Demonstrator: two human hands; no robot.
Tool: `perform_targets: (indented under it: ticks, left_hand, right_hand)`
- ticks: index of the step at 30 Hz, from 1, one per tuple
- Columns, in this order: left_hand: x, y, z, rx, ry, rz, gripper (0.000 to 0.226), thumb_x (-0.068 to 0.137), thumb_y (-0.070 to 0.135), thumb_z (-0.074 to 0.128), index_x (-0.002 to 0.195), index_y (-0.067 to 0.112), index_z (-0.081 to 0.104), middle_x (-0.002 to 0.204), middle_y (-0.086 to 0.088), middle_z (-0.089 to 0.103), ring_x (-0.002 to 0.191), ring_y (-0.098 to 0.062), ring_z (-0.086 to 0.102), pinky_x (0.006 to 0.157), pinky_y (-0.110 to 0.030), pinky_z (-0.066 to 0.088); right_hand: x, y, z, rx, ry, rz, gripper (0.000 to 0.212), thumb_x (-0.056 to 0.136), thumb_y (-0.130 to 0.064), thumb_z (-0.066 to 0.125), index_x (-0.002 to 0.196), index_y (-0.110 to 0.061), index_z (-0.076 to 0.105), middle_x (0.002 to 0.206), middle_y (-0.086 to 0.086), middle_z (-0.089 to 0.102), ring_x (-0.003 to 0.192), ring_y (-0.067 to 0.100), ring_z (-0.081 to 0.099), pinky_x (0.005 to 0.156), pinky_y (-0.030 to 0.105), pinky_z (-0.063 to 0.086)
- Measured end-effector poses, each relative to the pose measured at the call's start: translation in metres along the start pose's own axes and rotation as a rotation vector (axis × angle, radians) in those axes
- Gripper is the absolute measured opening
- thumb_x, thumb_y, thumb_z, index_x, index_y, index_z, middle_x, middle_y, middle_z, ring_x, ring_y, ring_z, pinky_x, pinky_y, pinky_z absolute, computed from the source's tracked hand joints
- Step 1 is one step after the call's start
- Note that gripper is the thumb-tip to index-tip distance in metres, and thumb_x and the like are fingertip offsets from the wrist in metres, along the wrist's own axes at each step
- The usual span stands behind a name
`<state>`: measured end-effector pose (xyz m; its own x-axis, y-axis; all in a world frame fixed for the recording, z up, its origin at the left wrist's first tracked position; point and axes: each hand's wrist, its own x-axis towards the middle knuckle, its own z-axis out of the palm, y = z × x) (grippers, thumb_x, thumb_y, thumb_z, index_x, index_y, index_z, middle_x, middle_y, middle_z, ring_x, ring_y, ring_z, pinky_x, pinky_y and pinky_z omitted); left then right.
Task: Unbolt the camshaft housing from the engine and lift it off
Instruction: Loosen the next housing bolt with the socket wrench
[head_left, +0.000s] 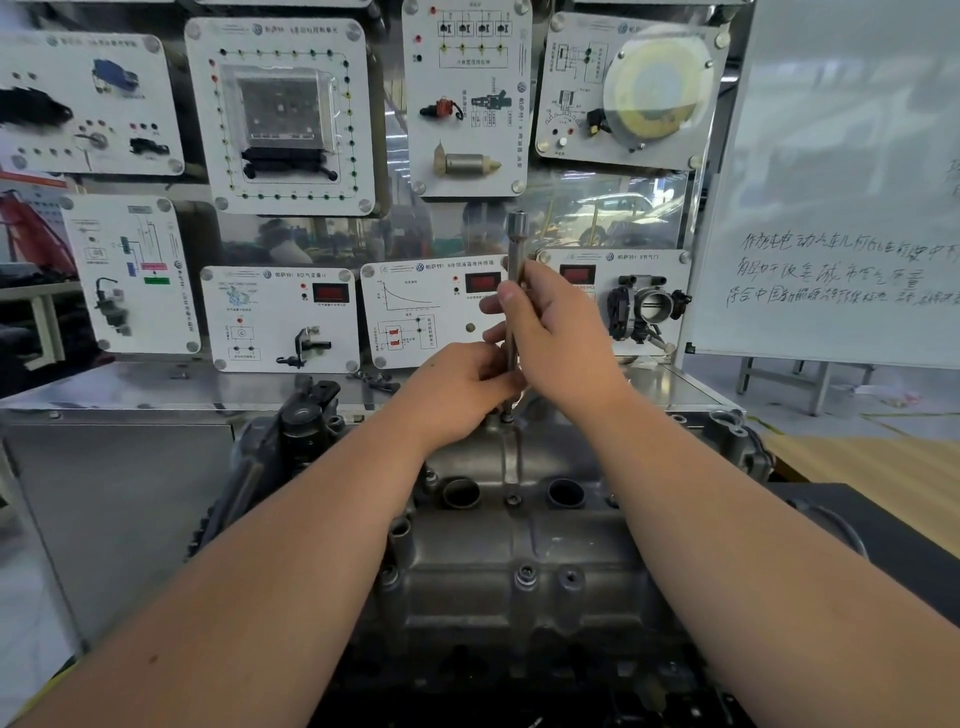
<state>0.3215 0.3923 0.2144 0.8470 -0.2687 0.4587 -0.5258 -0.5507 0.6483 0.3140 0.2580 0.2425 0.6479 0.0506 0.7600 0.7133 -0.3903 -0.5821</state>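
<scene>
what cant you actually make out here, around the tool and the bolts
Head view only:
- Tip of the long socket extension: the left hand and right hand cover most of where it meets the camshaft housing, so the bolt is barely seen.
- Far-end bolts: hidden behind both hands.
- Near end of the housing: dark and cut off by the bottom edge.
- Whiteboard writing: too blurred to read.
</scene>
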Motion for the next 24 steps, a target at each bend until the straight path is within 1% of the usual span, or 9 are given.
perform_targets:
  ticks: [3,6,9,13,15,17,19,22,24]
  left_hand:
    - [-0.0002,0.0016,-0.0009,0.020,0.003,0.009,0.032,0.096,0.037,0.066,0.103,0.006,0.069,0.088,-0.017,0.074,0.086,-0.038,0.069,0.086,-0.058,0.053]
    - [0.0001,0.0022,-0.0007,0.023,0.013,0.009,0.035,0.096,0.036,0.067,0.102,0.002,0.067,0.089,-0.019,0.073,0.086,-0.040,0.069,0.084,-0.058,0.053]
    - [-0.0001,0.0027,0.0002,0.022,-0.001,0.006,0.032,0.100,0.035,0.061,0.100,0.004,0.069,0.090,-0.019,0.073,0.088,-0.039,0.068,0.086,-0.057,0.053]
    - [-0.0003,0.0028,-0.0003,0.016,-0.002,0.003,0.025,0.099,0.028,0.063,0.102,0.004,0.071,0.090,-0.020,0.072,0.088,-0.039,0.067,0.087,-0.056,0.052]
    - [-0.0007,0.0032,-0.0012,0.005,-0.002,0.008,0.027,0.098,0.029,0.065,0.104,0.003,0.069,0.090,-0.021,0.072,0.088,-0.039,0.068,0.087,-0.057,0.052]
    - [-0.0011,0.0039,-0.0014,0.000,-0.007,0.018,0.030,0.096,0.031,0.068,0.106,0.002,0.067,0.092,-0.022,0.072,0.089,-0.040,0.068,0.087,-0.058,0.052]
    - [-0.0009,0.0041,-0.0006,0.010,0.009,0.024,0.032,0.095,0.033,0.069,0.101,0.001,0.065,0.090,-0.020,0.072,0.087,-0.040,0.067,0.085,-0.056,0.052]
    - [-0.0004,0.0035,0.0003,0.033,0.012,0.020,0.029,0.097,0.034,0.066,0.099,0.005,0.067,0.088,-0.015,0.073,0.087,-0.036,0.068,0.086,-0.056,0.053]
    - [-0.0005,0.0027,0.0006,0.021,-0.006,0.021,0.022,0.100,0.030,0.062,0.102,0.009,0.071,0.090,-0.012,0.074,0.089,-0.032,0.069,0.089,-0.055,0.052]
  right_hand:
    - [-0.0026,0.0006,0.0021,-0.006,0.038,0.015,0.032,0.097,-0.031,0.065,0.128,-0.026,0.054,0.099,-0.004,0.075,0.085,0.014,0.073,0.081,0.037,0.058]
    - [-0.0024,0.0010,0.0028,-0.027,0.073,-0.002,0.019,0.098,-0.026,0.065,0.116,-0.021,0.059,0.098,-0.004,0.073,0.080,0.014,0.073,0.081,0.045,0.059]
    - [-0.0006,0.0027,0.0013,-0.009,0.058,-0.001,0.008,0.101,-0.019,0.057,0.108,-0.022,0.059,0.091,-0.008,0.072,0.076,0.006,0.072,0.077,0.038,0.060]
    - [0.0008,0.0031,0.0001,-0.012,0.031,-0.001,0.011,0.103,-0.018,0.051,0.107,-0.021,0.061,0.089,-0.010,0.072,0.076,0.003,0.072,0.077,0.037,0.060]
    - [-0.0002,0.0033,0.0012,0.001,0.029,-0.007,0.010,0.102,-0.024,0.055,0.110,-0.024,0.059,0.091,-0.007,0.073,0.078,0.007,0.073,0.077,0.038,0.060]
    - [-0.0014,0.0032,0.0015,0.001,0.056,-0.004,0.018,0.098,-0.031,0.064,0.113,-0.031,0.055,0.092,-0.005,0.075,0.082,0.011,0.073,0.078,0.036,0.059]
    - [-0.0014,0.0035,0.0013,0.016,0.090,0.001,0.018,0.097,-0.029,0.066,0.110,-0.031,0.054,0.094,-0.006,0.074,0.078,0.009,0.073,0.076,0.035,0.059]
    - [-0.0008,0.0028,0.0017,0.014,0.099,0.001,0.005,0.101,-0.024,0.060,0.105,-0.023,0.059,0.093,-0.010,0.071,0.072,0.002,0.072,0.064,0.020,0.054]
    - [-0.0003,0.0015,0.0018,0.001,0.088,0.012,0.009,0.103,-0.022,0.055,0.102,-0.017,0.063,0.090,-0.008,0.071,0.072,0.000,0.071,0.060,0.015,0.051]
